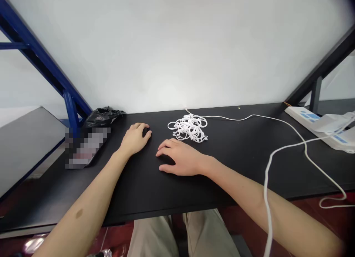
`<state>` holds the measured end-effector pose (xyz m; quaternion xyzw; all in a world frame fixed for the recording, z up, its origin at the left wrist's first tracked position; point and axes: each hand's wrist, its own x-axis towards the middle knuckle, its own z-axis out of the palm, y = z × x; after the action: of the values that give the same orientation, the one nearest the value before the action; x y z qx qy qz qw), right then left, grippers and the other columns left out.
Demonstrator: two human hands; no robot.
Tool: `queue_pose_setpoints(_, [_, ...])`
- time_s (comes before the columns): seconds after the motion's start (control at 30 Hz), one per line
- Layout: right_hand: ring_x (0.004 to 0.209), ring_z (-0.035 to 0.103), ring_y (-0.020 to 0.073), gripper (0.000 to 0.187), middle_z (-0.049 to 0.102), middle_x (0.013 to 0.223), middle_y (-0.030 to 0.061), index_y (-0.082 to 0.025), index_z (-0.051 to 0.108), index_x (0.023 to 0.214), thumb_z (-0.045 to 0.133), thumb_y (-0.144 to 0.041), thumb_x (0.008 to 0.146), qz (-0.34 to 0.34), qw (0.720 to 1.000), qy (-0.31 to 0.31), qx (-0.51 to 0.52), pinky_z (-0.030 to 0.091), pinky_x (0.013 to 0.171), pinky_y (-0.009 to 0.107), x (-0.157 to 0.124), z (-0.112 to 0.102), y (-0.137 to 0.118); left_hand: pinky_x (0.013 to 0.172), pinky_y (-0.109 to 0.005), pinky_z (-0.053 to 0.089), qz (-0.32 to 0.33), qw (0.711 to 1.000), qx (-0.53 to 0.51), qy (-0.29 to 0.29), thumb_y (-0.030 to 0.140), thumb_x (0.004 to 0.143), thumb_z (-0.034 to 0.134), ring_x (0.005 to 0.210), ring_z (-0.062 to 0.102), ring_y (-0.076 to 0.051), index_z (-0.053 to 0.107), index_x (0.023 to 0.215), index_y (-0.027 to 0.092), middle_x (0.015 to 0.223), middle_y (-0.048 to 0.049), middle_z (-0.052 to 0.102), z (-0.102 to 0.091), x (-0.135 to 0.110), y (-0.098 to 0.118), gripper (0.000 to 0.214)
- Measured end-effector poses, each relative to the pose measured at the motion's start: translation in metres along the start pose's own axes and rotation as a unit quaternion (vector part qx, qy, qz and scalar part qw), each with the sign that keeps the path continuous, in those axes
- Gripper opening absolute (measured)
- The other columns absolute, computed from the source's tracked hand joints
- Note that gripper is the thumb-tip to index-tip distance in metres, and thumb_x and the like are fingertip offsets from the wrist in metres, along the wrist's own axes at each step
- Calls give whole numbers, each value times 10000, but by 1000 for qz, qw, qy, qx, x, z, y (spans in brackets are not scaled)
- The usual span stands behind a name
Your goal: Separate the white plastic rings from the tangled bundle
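Observation:
On the black tabletop (144,198) my left hand (134,138) rests left of the middle, fingers spread and holding nothing. My right hand (179,157) lies nearer to me, its fingers apart and pointing left, also without anything in it. Just beyond the right hand is a heap of white plastic rings (190,128), tangled together, some with small tabs. Neither hand touches the heap. A white cord (257,115) runs from behind the rings to the right across the table.
A crumpled black plastic bag (102,116) and a blurred-out flat object (88,148) lie at the left. At the right stands a white device with blue panels (307,118). Another white cord (266,175) hangs in front of my right forearm. Blue frame bars (47,61) rise at left.

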<state>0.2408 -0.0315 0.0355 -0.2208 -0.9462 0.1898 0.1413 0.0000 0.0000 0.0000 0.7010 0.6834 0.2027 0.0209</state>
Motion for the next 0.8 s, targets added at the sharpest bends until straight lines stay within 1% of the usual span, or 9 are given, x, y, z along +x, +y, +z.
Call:
queue_pose_setpoints(0.2, [1130,574,259,330,640,1225,114,-180,683,1143,664,-373,876,-8,1000,10,12,470,1008,435,1,1,0,1056,-483,422,2,1000,0,0,438,919,416,1226,510,-326,610,1161,204,1289,-115,604,0,0,-1,389])
queue_pose_setpoints(0.27, [1077,601,237,270,664,1160,104,-179,690,1104,638,-344,896,-11,999,34,18,490,966,403,1,-2,1,1060,-479,419,4,1000,-1,-1,445,917,419,1231,508,-326,609,1164,203,1288,-117,604,0,1,-2,395])
queue_pose_setpoints(0.37, [1032,612,225,221,675,1075,91,-180,693,1056,556,-310,941,19,988,151,-27,478,960,391,1,-11,10,1065,-472,415,7,1000,-3,-7,454,917,418,1244,502,-325,603,1182,200,1300,-117,597,-1,1,-3,411])
queue_pose_setpoints(0.43, [1051,600,251,251,662,1078,109,-165,692,1070,511,-296,957,109,957,252,-96,461,976,414,-1,-19,22,1062,-477,416,7,1000,-6,-11,460,917,420,1246,501,-328,604,1184,196,1308,-120,594,-1,2,-3,419])
queue_pose_setpoints(0.47, [1070,593,268,280,652,1099,121,-160,686,1109,497,-306,963,163,939,277,-126,458,979,426,-2,-22,29,1060,-480,417,9,1000,-8,-13,463,916,422,1247,501,-330,606,1182,195,1311,-122,593,-2,2,-4,420])
queue_pose_setpoints(0.5, [1092,586,291,312,637,1132,136,-154,671,1158,498,-321,960,209,925,280,-149,453,986,445,-4,-25,36,1058,-483,418,10,1000,-10,-14,465,914,425,1249,501,-331,608,1179,195,1312,-123,593,-2,2,-4,420])
queue_pose_setpoints(0.57, [1110,584,307,333,628,1146,143,-159,657,1194,501,-328,953,249,927,227,-165,455,981,454,-6,-29,47,1060,-481,415,10,1000,-13,-16,467,912,429,1255,497,-330,608,1178,199,1314,-121,593,-2,2,-5,418])
queue_pose_setpoints(0.67, [1097,586,291,271,654,1090,118,-173,678,1099,492,-312,958,258,936,181,-154,473,941,428,-7,-30,52,1068,-471,408,8,1000,-20,-20,468,908,433,1268,490,-325,607,1175,204,1319,-114,592,-3,2,-6,414])
queue_pose_setpoints(0.8, [1009,601,257,200,667,979,84,-182,678,963,494,-259,951,246,939,191,-146,483,890,390,-5,-29,48,1077,-464,402,10,999,-31,-27,460,907,440,1281,482,-324,609,1171,200,1328,-112,591,-4,1,-5,407])
